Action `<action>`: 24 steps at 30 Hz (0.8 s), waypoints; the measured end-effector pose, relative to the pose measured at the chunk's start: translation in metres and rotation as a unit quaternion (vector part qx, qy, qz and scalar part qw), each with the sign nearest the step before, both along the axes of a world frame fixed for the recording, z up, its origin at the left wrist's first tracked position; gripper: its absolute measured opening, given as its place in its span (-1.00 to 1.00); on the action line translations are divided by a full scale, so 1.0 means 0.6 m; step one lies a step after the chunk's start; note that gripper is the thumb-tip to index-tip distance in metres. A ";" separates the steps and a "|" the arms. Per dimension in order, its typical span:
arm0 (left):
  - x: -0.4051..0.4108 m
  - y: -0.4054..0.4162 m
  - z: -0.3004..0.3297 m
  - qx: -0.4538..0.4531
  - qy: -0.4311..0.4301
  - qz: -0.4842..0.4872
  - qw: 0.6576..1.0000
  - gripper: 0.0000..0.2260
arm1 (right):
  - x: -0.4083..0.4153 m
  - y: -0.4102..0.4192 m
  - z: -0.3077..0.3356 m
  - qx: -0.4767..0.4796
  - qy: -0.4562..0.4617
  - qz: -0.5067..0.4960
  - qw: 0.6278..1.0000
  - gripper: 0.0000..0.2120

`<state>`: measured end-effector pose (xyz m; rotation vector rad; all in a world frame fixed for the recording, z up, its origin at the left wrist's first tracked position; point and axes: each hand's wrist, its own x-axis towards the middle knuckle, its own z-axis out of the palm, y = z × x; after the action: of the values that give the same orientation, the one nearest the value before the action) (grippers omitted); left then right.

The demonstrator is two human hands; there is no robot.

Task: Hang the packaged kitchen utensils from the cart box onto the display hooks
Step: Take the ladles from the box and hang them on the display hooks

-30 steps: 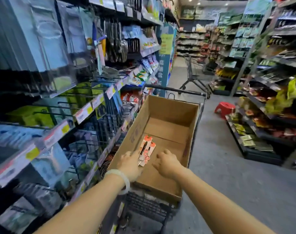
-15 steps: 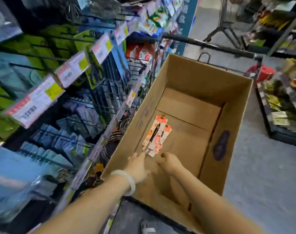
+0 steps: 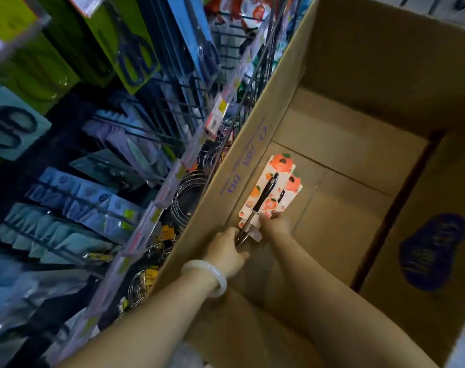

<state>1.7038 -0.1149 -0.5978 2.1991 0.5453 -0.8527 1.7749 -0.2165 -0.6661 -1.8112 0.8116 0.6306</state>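
A few packaged utensils [image 3: 272,189], black-handled tools on white cards printed with orange fruit, lie stacked on the floor of the open cardboard box [image 3: 358,160], near its left wall. My left hand [image 3: 227,252], with a white bangle on the wrist, reaches down inside the box and its fingers close on the lower metal end of the packs. My right hand [image 3: 275,225] pinches the bottom edge of the cards from the right. Display hooks [image 3: 157,134] with hanging packs run along the shelving on the left.
The shelf unit to the left holds green and blue scissor packs [image 3: 130,57], blue carded tools [image 3: 88,197] and wire steamer racks [image 3: 189,192] low down. Price tags [image 3: 216,115] line the shelf rails. The box has a dark blue stamp [image 3: 433,251] on its right inner wall.
I have leaned down over the box. Both hands went from hovering above the near end of the packs to taking hold of their lower end.
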 end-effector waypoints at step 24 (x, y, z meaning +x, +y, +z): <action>-0.003 -0.002 0.026 -0.090 -0.125 0.081 0.985 -0.84 | -0.004 -0.042 0.169 0.228 -0.170 0.007 0.959 -0.79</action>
<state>1.7021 -0.1163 -0.5825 2.0273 0.4946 -0.5093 1.7726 -0.2415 -0.5650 -1.4438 0.3807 0.4498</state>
